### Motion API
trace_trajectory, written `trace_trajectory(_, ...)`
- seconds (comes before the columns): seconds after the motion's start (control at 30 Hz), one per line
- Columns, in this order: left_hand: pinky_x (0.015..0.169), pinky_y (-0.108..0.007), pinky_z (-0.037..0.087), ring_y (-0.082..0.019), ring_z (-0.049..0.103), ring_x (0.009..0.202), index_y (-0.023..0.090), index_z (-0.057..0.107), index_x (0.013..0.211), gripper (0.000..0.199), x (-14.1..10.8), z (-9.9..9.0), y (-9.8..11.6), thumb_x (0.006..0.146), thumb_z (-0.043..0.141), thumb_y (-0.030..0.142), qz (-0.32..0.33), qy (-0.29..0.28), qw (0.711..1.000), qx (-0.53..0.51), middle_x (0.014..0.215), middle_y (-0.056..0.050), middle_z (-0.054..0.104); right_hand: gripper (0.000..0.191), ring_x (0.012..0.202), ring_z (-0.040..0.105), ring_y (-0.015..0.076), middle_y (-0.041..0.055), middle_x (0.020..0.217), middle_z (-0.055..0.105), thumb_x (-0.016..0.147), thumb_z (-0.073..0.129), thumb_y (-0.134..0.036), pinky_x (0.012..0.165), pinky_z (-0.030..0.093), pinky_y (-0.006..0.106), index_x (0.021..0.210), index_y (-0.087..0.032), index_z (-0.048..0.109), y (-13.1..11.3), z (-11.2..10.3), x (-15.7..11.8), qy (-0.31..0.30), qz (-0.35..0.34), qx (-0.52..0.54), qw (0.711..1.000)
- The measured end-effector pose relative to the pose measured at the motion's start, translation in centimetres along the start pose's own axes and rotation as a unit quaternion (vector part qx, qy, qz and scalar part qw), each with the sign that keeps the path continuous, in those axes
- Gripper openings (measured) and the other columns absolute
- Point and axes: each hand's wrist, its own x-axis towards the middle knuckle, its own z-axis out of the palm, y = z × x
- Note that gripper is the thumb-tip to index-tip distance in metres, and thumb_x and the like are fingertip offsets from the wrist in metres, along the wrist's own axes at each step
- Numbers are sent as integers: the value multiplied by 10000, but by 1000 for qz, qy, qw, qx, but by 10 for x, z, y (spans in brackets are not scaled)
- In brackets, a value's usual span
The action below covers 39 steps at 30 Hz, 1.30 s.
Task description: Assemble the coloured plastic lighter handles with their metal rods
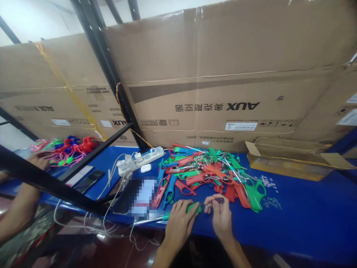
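Observation:
My left hand [180, 219] is closed around a green long-nosed lighter [194, 207] at the table's front edge. The lighter's silver tube points left. Close by on the right, my right hand [222, 219] pinches a thin tool with a dark purple handle [219, 200], seemingly a small screwdriver; its tip is toward the lighter's green end, though contact is too small to make out. Just beyond both hands lies a heap of red, green and blue lighters [213, 171], tangled together. Small pale pieces [268, 181] and thin green bits [275, 204] are scattered to its right.
A cardboard box [281, 167] stands at the back right. To the left are a propped phone or tablet [125, 197], a power strip [150, 158], white cables and a black metal post [111, 70]. Another person's hand [39, 160] is at far left, beside colourful toys [74, 145].

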Motion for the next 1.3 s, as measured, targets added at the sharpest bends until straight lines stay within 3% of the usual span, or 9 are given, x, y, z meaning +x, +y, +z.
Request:
trace_trajectory(0.57,862,-388,504,-243,601,1025,267,634,1356,355,0,-1,0,1016,546,211,1,-8,1000,-11,1164,-87,676,192,571,654,131,27,832,739,1064,407,-363,580,564,253,1152,-222,503,1,-3,-1,-40,-8,-76,996)
trace_trajectory(0.83,843,-388,515,-243,602,1010,299,640,1348,369,-1,1,0,1001,564,198,1,-1,1000,-4,1163,-83,672,360,884,766,222,66,967,790,995,572,-362,852,611,335,1322,-231,641,-16,-10,9,-119,-26,-162,979)
trace_trajectory(0.97,846,-399,515,-254,599,1023,286,634,1352,380,-1,3,-1,994,568,178,8,5,1000,-7,1171,-90,672,440,980,769,220,69,1086,789,1022,527,-352,882,618,331,1451,-254,553,-23,-5,21,-141,-24,-173,974)
trace_trajectory(1.03,850,-397,514,-253,600,1025,288,642,1340,371,-1,2,-1,992,573,180,8,6,1000,-9,1172,-88,673,461,926,784,203,65,1104,792,1040,491,-339,831,635,307,1493,-255,502,-23,-3,26,-142,-31,-173,974)
trace_trajectory(1.13,849,-391,510,-248,606,1008,294,637,1341,379,-1,2,-1,980,597,186,7,8,1000,-10,1155,-80,681,411,862,792,192,60,1095,797,1037,499,-323,805,643,297,1437,-260,567,-24,-3,31,-135,-55,-171,974)
trace_trajectory(1.3,833,-383,502,-240,607,995,286,635,1336,387,-2,4,-1,966,619,173,7,10,1000,-11,1146,-70,685,357,1153,713,222,76,1243,746,1050,438,-310,1016,573,374,1268,-250,714,-39,-5,33,-148,-91,-153,973)
